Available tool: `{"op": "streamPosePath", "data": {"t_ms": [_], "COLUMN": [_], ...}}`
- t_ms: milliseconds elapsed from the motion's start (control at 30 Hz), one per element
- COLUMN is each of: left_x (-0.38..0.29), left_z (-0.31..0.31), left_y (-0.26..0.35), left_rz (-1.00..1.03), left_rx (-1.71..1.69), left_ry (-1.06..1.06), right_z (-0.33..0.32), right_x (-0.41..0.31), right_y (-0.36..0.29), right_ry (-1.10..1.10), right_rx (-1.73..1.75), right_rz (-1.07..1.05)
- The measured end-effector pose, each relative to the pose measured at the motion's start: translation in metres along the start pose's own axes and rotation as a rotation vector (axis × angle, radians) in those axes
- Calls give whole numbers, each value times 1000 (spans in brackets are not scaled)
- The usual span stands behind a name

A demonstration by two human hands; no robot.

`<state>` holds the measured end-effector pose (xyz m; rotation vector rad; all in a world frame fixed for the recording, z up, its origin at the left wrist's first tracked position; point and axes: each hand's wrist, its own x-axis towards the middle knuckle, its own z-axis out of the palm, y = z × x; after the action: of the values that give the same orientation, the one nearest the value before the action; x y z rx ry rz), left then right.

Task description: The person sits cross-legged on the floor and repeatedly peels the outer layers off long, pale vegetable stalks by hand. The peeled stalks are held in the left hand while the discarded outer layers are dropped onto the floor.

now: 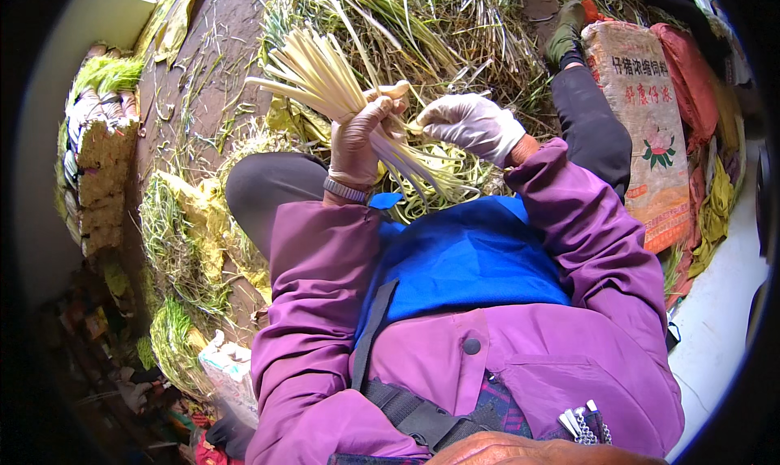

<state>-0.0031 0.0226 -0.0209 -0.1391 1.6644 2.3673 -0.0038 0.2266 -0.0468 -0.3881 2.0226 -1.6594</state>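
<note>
In a thin whitish glove, my left hand (362,139) is closed around a bundle of pale plant stalks (323,78). The thick, cut-looking ends fan out to the upper left, and thinner whitish strands hang from the other side of the fist towards my lap. Just right of the bundle is my right hand (466,123), gloved too, its thumb and fingertips pinched together at a thin pale strand by the bundle's side. Loose pale green stalks (426,184) lie beneath both hands, in front of the blue apron (475,258).
A large heap of green and dry stalks (487,26) lies ahead on the brown ground. Bundled stalks (103,160) are stacked at the left. A printed woven sack (646,136) lies at the right, beside another person's dark-clad leg (591,111). More leafy trimmings (173,239) are at the lower left.
</note>
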Motion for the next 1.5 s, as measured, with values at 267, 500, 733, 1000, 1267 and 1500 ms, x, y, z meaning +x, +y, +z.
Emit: {"op": "streamPosePath", "data": {"t_ms": [267, 500, 733, 1000, 1267, 1500], "left_x": [-2, -3, -2, -3, -5, -6], "left_z": [3, 6, 8, 8, 10, -5], "left_y": [-3, -3, -6, -14, -12, -2], "left_rz": [-49, -63, -83, -188, -268, -287], "left_rx": [152, 316, 381, 319, 352, 14], "left_ry": [-56, -56, -52, -86, -157, -210], "right_z": [-6, -14, -13, -13, -18, -85], "right_x": [-5, -6, -2, 2, 0, -5], "right_y": [1, -11, -22, -26, -26, 7], "right_ry": [33, 152, 338, 257, 306, 545], "right_rx": [131, -417, -962, -1088, -1040, -861], "right_rz": [-14, -277, -636, -597, -637, -553]}}
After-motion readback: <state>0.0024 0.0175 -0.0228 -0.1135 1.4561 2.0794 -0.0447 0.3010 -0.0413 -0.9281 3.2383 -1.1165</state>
